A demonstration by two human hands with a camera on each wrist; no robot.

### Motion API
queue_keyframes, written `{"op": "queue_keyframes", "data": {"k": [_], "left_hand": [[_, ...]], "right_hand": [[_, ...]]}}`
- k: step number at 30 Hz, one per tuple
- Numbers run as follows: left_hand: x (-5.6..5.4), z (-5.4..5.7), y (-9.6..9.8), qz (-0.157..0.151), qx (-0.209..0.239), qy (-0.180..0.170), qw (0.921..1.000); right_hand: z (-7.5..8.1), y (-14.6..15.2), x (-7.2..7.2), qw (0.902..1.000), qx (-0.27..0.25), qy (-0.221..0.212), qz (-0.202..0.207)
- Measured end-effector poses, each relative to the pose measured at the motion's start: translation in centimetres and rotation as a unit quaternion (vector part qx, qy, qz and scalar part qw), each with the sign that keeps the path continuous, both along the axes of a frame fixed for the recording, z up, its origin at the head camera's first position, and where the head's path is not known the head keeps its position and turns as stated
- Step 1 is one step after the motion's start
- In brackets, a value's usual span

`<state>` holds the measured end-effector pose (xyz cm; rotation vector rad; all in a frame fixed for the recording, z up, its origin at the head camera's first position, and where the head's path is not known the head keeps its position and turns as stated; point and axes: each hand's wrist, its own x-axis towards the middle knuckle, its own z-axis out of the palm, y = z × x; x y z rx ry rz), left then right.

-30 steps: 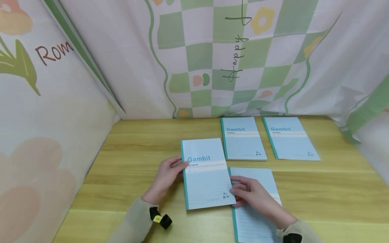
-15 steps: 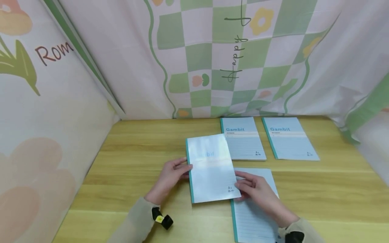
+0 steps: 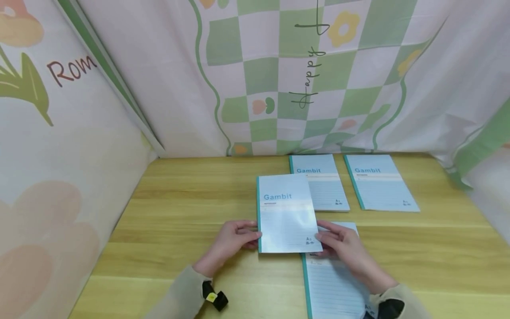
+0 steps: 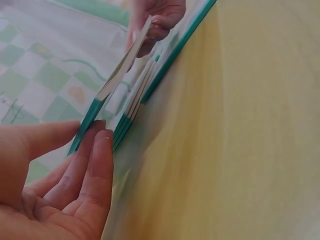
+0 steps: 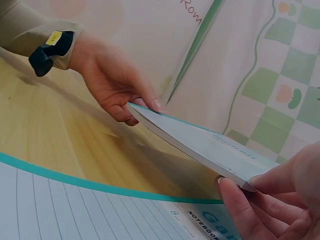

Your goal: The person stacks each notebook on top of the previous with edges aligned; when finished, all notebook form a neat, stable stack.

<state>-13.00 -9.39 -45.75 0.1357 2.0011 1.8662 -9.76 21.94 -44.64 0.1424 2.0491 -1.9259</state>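
A light blue notebook [image 3: 287, 221] with a teal spine and "Gambit" on its cover is held above the table between both hands. My left hand [image 3: 235, 241] pinches its spine edge, thumb on top and fingers beneath, as the left wrist view also shows. Its opposite edge, near the lower right corner, is pinched by my right hand [image 3: 344, 248]. Below the right hand lies a matching notebook [image 3: 332, 288], partly covered. Behind the held one, a back notebook [image 3: 330, 190] is partly hidden; in the left wrist view several teal spines [image 4: 124, 127] are stacked there.
Another matching notebook [image 3: 380, 181] lies at the back right of the wooden table [image 3: 159, 248]. A patterned curtain [image 3: 259, 75] hangs along the table's back edge, and a printed sheet [image 3: 59, 155] borders the left side.
Both hands have carried the held notebook to the right and toward the back, so it now overlaps the back notebook in view. The notebooks on the table have stayed put.
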Motion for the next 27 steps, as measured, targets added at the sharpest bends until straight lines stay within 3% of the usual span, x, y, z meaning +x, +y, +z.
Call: {"op": "queue_keyframes", "data": {"k": [10,18,27], "left_hand": [[0.2,0.0,0.7,-0.008,-0.019,0.015,0.9997],[-0.1,0.0,1.5,0.022,-0.010,0.028,0.9993],[-0.5,0.4,2.5,0.036,-0.031,0.048,0.9977]], "right_hand": [[0.4,0.6,-0.2,0.9999,0.013,0.003,-0.006],[0.9,1.0,-0.5,0.9996,0.024,0.002,-0.014],[1.3,1.7,-1.2,0.9992,0.028,0.023,-0.016]]}}
